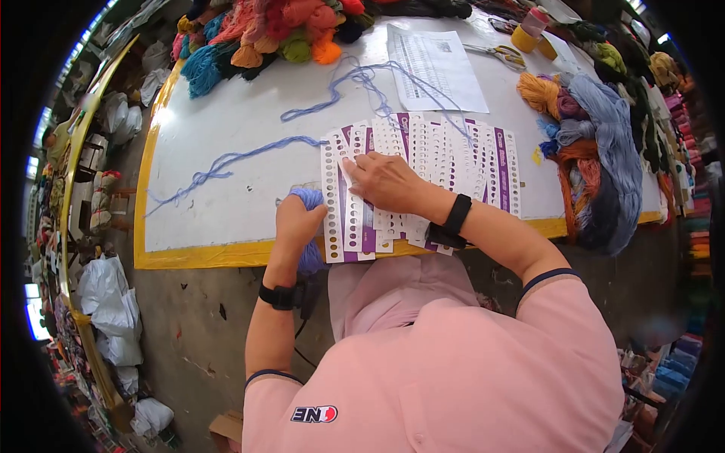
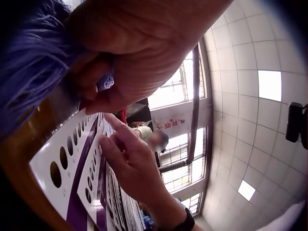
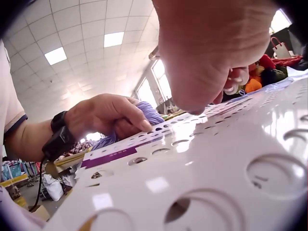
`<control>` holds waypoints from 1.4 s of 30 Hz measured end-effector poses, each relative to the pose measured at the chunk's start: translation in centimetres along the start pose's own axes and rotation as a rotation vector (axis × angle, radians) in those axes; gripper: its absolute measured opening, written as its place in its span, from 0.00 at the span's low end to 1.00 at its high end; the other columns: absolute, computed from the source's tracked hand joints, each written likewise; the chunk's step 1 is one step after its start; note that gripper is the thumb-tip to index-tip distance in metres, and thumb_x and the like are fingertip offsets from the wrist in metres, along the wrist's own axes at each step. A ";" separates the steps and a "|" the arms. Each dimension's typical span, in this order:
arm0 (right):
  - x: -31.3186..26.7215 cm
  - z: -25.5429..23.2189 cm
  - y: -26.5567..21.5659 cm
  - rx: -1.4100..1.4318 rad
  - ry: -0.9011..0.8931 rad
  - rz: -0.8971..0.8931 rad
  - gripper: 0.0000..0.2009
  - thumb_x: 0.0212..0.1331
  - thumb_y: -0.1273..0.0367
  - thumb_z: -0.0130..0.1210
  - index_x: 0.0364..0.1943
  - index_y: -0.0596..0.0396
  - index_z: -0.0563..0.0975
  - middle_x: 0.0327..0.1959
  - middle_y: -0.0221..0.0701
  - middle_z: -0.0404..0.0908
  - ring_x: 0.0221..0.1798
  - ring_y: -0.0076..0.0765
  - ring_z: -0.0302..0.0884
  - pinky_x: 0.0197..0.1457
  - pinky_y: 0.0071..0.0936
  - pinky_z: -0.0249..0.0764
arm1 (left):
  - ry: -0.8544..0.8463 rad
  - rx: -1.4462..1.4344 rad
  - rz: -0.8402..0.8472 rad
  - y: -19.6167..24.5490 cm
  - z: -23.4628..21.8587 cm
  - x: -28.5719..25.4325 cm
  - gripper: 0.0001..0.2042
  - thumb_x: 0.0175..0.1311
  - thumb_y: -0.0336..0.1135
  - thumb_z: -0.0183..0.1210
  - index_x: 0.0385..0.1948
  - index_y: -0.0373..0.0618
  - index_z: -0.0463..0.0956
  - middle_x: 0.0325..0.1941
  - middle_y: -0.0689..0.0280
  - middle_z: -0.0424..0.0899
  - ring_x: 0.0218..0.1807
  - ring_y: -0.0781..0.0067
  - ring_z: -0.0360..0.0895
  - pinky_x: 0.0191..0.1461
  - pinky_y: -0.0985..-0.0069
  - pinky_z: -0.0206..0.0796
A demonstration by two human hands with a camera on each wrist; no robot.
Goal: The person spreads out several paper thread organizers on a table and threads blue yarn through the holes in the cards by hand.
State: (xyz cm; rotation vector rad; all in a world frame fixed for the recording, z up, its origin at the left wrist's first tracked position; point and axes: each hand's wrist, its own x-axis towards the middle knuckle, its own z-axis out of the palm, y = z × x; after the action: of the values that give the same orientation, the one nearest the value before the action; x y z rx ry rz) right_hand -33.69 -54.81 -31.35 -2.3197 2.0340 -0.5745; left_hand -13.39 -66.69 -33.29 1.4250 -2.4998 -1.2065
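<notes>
My left hand [image 1: 297, 220] is curled round a bundle of blue-violet yarn [image 1: 308, 201], gripping it at the near edge of the bench [image 1: 226, 128]. The bundle's long axis runs roughly toward and away from me: its top sits just above my knuckles beside the cards, and its lower end hangs down past the bench edge toward my wrist. In the left wrist view the yarn [image 2: 33, 53] fills the space inside my closed fingers.

My right hand [image 1: 385, 181] lies on the row of punched cards [image 1: 423, 170], fingers bent and fingertips pressing the leftmost cards just beside the yarn; I cannot tell whether it pinches anything. The cards are white strips with purple bands and columns of round holes. They overlap side by side, so the row stretches left to right across the bench, while each card's long axis points away from me, its near end overhanging the yellow bench edge. From the right wrist camera the card surface [image 3: 192, 159] runs under my palm toward my left hand [image 3: 103, 118].

Loose blue strands [image 1: 226, 160] trail across the bench to the left of the cards. A printed sheet [image 1: 434, 68] and scissors [image 1: 498, 53] lie beyond the cards, with piles of coloured skeins [image 1: 596, 151] on the right and at the far left.
</notes>
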 end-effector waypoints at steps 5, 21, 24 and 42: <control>-0.6 -0.2 0.2 0.047 -0.047 0.001 0.24 0.59 0.63 0.58 0.56 0.66 0.72 0.38 0.39 0.78 0.45 0.43 0.78 0.48 0.33 0.74 | -0.006 -0.762 -0.037 3.4 -6.0 -4.0 0.10 0.59 0.38 0.64 0.30 0.40 0.83 0.17 0.76 0.72 0.18 0.88 0.61 0.20 0.80 0.50; 2.3 -4.3 4.7 0.464 -0.056 0.282 0.15 0.57 0.66 0.60 0.47 0.55 0.79 0.39 0.38 0.82 0.43 0.44 0.80 0.46 0.35 0.75 | 0.668 -0.762 0.516 12.2 -28.5 -3.3 0.18 0.65 0.32 0.57 0.57 0.37 0.75 0.19 0.80 0.58 0.19 0.89 0.50 0.23 0.87 0.40; 5.0 -4.9 10.2 0.370 0.097 0.388 0.09 0.56 0.68 0.61 0.40 0.54 0.79 0.34 0.36 0.83 0.37 0.43 0.80 0.43 0.35 0.74 | 0.319 -0.972 0.363 6.4 -20.5 0.9 0.26 0.66 0.35 0.59 0.64 0.34 0.66 0.23 0.77 0.68 0.15 0.92 0.49 0.17 0.87 0.39; 24.1 5.3 8.1 0.465 -0.207 0.116 0.04 0.55 0.70 0.60 0.32 0.54 0.77 0.33 0.36 0.81 0.37 0.43 0.77 0.42 0.35 0.73 | 0.316 -1.376 0.119 -0.6 -14.5 1.3 0.20 0.66 0.28 0.56 0.59 0.33 0.71 0.33 0.64 0.84 0.17 0.89 0.54 0.21 0.88 0.45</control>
State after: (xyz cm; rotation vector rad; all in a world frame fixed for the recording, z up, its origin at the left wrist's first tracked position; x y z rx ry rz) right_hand -37.81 -80.46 -31.75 -1.8942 1.7070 -0.6820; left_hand -8.27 -76.67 -23.93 0.8771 -0.9647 -1.8251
